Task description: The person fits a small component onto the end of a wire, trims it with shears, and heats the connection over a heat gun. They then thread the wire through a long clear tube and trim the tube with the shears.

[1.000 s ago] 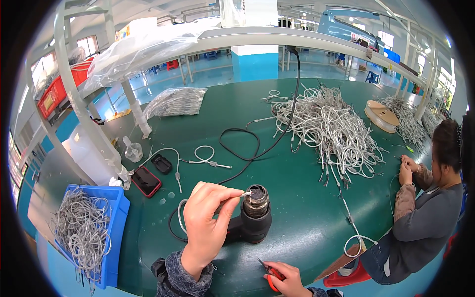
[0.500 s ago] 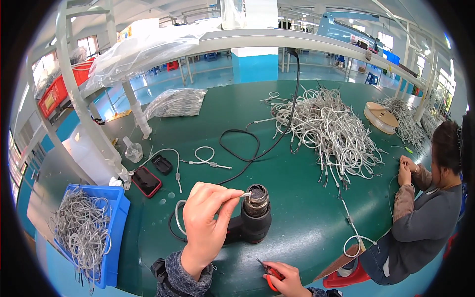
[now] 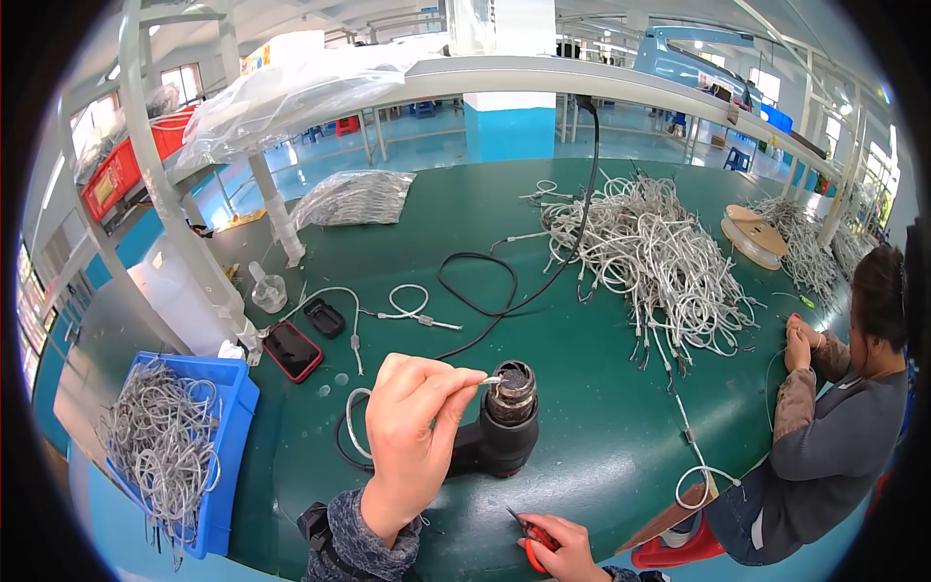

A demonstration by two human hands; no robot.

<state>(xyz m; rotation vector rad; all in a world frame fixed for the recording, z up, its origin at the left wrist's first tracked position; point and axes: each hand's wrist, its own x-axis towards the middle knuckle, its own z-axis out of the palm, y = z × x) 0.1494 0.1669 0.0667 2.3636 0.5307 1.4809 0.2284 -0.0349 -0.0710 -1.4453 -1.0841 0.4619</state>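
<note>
My left hand (image 3: 412, 441) pinches the end of a white cable (image 3: 493, 380) between thumb and fingertips. That end is at the open mouth of the black heat gun (image 3: 510, 427), whose nozzle points up. Most of the cable is hidden behind the hand, and a white loop shows to its left. Low in the view, my right hand (image 3: 570, 555) is closed around red-handled scissors (image 3: 535, 541), their dark tip pointing up and left over the green table (image 3: 601, 436).
A blue bin (image 3: 238, 427) of grey cables stands at left. Nearby lie a red-edged phone (image 3: 293, 351) and a clear bottle (image 3: 268, 291). A large cable heap (image 3: 645, 262) and a spool (image 3: 754, 238) lie to the right. Another person (image 3: 834, 427) sits at the right edge.
The whole view has shifted slightly. My left hand keeps the cable end at the heat gun's mouth, and my right hand still grips the scissors.
</note>
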